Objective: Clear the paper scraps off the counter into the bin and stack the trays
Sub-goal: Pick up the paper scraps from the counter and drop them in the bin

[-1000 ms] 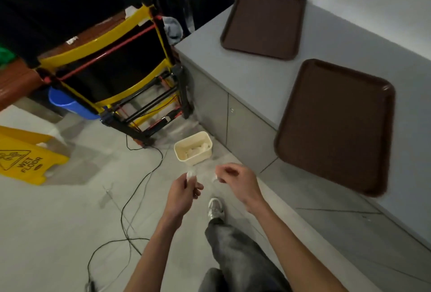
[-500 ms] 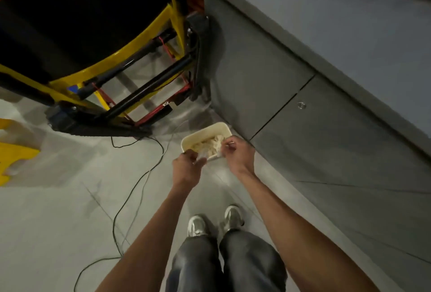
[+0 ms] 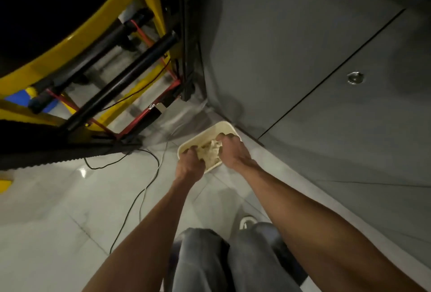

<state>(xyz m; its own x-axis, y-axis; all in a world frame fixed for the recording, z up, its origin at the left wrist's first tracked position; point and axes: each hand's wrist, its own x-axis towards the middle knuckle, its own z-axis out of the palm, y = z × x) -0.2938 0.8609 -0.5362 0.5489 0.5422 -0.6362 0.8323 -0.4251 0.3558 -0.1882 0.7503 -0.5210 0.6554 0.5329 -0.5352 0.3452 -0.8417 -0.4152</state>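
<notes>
L hand (image 3: 189,163) & R hand (image 3: 233,152) are hovering in the cream bin (image 3: 225,125), which is sitting on the floor (image 3: 58,198) by the cabinet (image 3: 326,128). The hands are covering most of the paper scraps (image 3: 211,152). Fingers are curling down w/ tips hidden, so can't tell if they're gripping paper.

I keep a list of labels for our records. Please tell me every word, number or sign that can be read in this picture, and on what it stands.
No text can be read here.
Small white sticker on the red frame bar: too small and blurred to read.
Cream bin, paper scraps, grey cabinet: no print shows.
</notes>
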